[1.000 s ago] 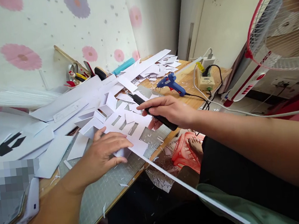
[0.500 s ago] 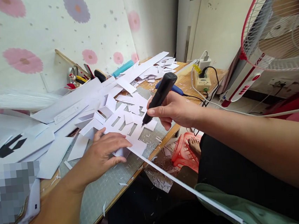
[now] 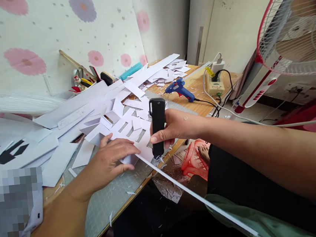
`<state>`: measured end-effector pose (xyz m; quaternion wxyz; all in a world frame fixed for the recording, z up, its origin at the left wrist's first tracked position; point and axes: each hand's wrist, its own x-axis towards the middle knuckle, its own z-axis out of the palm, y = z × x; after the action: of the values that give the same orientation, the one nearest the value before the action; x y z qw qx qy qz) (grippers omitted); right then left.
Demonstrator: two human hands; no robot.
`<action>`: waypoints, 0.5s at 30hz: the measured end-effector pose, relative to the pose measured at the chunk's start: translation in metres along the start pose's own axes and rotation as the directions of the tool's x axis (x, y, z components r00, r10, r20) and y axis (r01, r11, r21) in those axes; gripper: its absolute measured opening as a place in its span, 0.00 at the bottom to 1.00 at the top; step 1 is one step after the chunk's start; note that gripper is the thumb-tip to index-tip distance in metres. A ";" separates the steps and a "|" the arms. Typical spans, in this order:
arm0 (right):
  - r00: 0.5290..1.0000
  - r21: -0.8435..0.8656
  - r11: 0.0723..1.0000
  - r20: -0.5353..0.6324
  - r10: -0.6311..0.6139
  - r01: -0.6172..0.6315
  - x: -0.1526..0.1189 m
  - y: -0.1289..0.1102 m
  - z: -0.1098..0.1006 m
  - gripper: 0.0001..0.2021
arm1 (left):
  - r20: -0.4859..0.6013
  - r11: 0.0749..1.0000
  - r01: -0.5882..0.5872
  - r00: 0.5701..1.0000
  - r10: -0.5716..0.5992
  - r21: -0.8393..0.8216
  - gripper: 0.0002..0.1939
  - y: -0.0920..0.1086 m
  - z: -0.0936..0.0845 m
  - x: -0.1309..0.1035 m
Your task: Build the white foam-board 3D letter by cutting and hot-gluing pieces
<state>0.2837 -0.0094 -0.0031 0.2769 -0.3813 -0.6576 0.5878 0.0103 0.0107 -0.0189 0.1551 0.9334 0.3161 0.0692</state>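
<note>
My right hand (image 3: 169, 130) is closed around a black utility knife (image 3: 158, 124), held upright with its lower end near the mat's front edge. White shreds lie by that end, and I cannot make out the blade. With fingers and thumb my left hand (image 3: 113, 156) holds the near end of a long thin white strip (image 3: 193, 192) against the work. That strip slants down over the table edge to my lap. Under and beyond the fingertips lies a white board with rectangular cutouts (image 3: 132, 130), partly hidden by the knife and hand.
A grey-green cutting mat (image 3: 106, 198) covers the table front. White board offcuts (image 3: 63, 120) pile up behind. A blue glue gun (image 3: 181, 89), a power strip (image 3: 215, 85) and cords lie at the right, near a fan (image 3: 291, 27). A red plastic basket (image 3: 194, 161) stands below.
My right hand has brought the knife down and toward me, turning it from slanted to upright. The glue gun behind it is now uncovered. My left hand stays in place.
</note>
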 end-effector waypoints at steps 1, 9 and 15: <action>1.000 0.014 1.000 0.020 0.008 -0.008 0.001 0.001 0.001 0.13 | -0.008 1.000 -0.008 1.000 0.008 -0.003 0.16 -0.001 0.000 0.000; 0.987 0.033 0.999 0.157 -0.026 0.021 0.007 0.000 0.001 0.11 | -0.038 0.999 -0.037 0.999 0.037 -0.006 0.16 -0.003 0.003 -0.001; 0.990 -0.024 0.998 0.129 -0.054 0.058 0.010 -0.002 0.002 0.11 | -0.041 0.999 -0.040 0.998 0.040 0.003 0.16 -0.003 0.004 -0.002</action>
<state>0.2757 -0.0026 -0.0019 0.2451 -0.3278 -0.6925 0.5941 0.0080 0.0108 -0.0232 0.1459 0.9381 0.3007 0.0912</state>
